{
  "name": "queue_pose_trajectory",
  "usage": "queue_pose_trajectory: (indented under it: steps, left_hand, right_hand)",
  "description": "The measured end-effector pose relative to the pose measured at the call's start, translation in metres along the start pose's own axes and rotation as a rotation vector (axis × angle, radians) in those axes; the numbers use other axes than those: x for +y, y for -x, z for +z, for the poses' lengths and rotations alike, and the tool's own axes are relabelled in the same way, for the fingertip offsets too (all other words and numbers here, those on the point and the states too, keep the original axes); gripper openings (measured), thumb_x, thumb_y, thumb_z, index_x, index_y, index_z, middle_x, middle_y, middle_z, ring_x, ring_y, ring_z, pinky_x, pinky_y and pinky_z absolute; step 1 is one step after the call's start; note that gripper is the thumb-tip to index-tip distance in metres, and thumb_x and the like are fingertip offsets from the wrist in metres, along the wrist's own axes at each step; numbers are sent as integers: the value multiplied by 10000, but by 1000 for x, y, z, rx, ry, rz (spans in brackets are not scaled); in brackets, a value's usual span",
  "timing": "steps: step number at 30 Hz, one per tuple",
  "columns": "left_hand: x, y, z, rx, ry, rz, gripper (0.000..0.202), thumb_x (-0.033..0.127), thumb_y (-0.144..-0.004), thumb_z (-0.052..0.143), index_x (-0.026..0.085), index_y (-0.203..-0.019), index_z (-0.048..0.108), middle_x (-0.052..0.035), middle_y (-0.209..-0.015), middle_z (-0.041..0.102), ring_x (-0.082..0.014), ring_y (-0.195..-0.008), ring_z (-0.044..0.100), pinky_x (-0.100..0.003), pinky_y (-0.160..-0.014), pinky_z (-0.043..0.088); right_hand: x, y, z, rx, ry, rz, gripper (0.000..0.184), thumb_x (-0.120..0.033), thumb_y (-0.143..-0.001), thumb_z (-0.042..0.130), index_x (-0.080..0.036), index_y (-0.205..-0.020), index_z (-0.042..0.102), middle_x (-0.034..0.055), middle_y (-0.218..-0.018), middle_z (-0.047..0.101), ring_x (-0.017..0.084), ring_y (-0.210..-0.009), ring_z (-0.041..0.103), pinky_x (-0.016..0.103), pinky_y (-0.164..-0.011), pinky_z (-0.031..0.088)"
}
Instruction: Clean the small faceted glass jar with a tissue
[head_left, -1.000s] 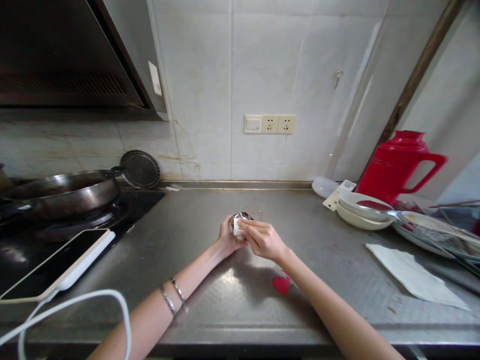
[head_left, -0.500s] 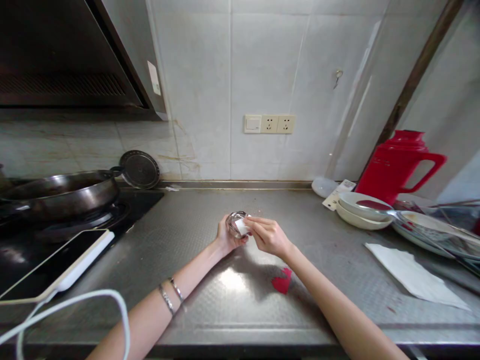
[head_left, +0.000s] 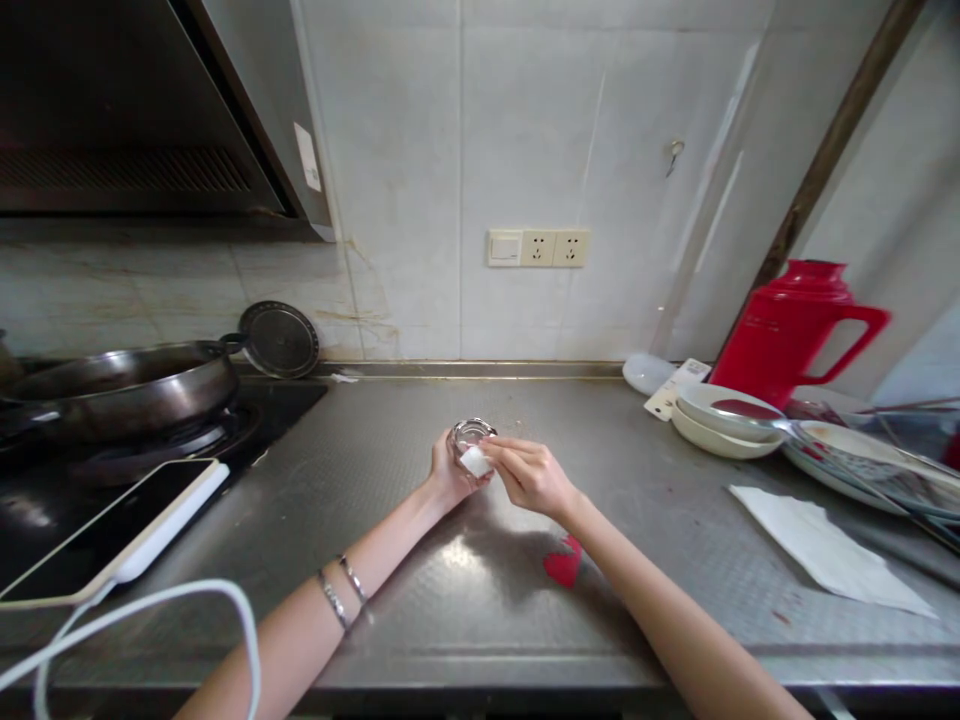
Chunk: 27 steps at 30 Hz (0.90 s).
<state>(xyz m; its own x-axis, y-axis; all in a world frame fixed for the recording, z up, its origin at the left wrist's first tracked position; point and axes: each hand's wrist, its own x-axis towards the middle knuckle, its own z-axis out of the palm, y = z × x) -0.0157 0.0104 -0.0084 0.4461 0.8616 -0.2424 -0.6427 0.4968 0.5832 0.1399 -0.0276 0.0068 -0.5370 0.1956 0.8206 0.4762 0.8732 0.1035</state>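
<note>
My left hand (head_left: pixel 448 474) is wrapped round a small, shiny, round cup-like dish (head_left: pixel 472 430) that looks like clear glass or metal. Its open mouth is tilted up toward me, above the counter. Between the fingertips of my right hand (head_left: pixel 534 478) is a small white piece (head_left: pixel 475 460), perhaps folded tissue, held against or just over the near rim of the dish. I cannot tell whether it touches the inside. On the counter below my right wrist lies a torn red scrap (head_left: pixel 562 564).
A pan (head_left: pixel 150 385) sits on the stove at left, with a phone (head_left: pixel 112 530) and white cable (head_left: pixel 244 620) nearer me. At right stand a red thermos (head_left: pixel 787 335), stacked bowls (head_left: pixel 724 440), plates (head_left: pixel 832 480) and a white napkin (head_left: pixel 825 550) on the metal counter (head_left: pixel 375 640).
The dish has turned a little, so its round mouth shows more. The white piece and my right fingers have moved slightly left and down along the dish.
</note>
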Motion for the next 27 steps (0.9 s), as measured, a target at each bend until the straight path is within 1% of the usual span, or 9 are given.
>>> queue_pose_trajectory:
  steps: [3,8,11,16,18,21,23,25,27]
  left_hand:
    - [1,0,2,5,-76,37,385,402,-833,374,112,-751,613,-75,-574,623,-183,-473,571,-273,-433,422]
    - [2,0,3,-96,-201,-23,515,473,-835,283,87,-884,620,-157,-635,650,-210,-456,571,-255,-397,378]
    - [3,3,6,-73,-232,-44,526,501,-829,264,100,-916,594,-163,-649,657,-208,-433,560,-256,-399,379]
    - [2,8,10,-85,-261,-53,543,518,-841,252,99,-979,571,-159,-655,661,-205,-433,562,-265,-409,406]
    - [1,9,10,-95,-282,-46,557,529,-851,250,102,-1021,565,-148,-657,663,-201,-433,568,-272,-412,428]
    - [1,10,10,-90,-305,-32,580,565,-858,265,111,-1089,543,-121,-680,668,-217,-473,613,-301,-428,475]
    - [1,10,10,-94,-322,-42,619,622,-837,298,123,-1126,525,-113,-724,674,-248,-527,650,-321,-424,492]
    - [2,9,10,-101,-346,-49,649,677,-798,359,146,-1137,518,-98,-759,674,-252,-537,660,-301,-384,476]
    - [3,8,9,-100,-390,-37,612,668,-771,448,164,-1110,530,-68,-753,659,-207,-490,636,-250,-338,435]
  right_hand:
    - [5,4,-2,27,-37,89,237,-95,-896,435,-170,-1059,590,108,-991,715,200,-997,664,315,-838,561]
    - [6,3,-2,206,-93,434,193,-218,-926,460,-188,-924,650,58,-829,726,164,-737,691,239,-678,538]
    - [12,1,-6,276,-52,582,224,-289,-930,465,-192,-928,666,55,-852,728,170,-748,687,238,-689,521]
    - [19,1,-9,255,-63,614,267,-343,-930,455,-200,-986,674,62,-946,725,184,-846,677,256,-764,500]
    - [20,2,-6,246,-93,659,299,-375,-928,448,-191,-965,680,59,-889,727,176,-782,671,242,-703,494]
    - [22,3,-2,267,-129,783,367,-428,-923,428,-170,-908,689,45,-764,712,155,-643,631,225,-589,458]
    - [24,4,-2,276,-154,833,396,-454,-914,429,-161,-888,694,49,-756,708,159,-640,621,230,-587,448]
    - [28,4,-2,287,-171,864,407,-473,-900,441,-160,-879,701,60,-788,713,177,-683,628,246,-620,452]
    - [32,6,-2,306,-185,898,411,-487,-887,453,-162,-883,705,72,-834,718,194,-736,632,263,-649,455]
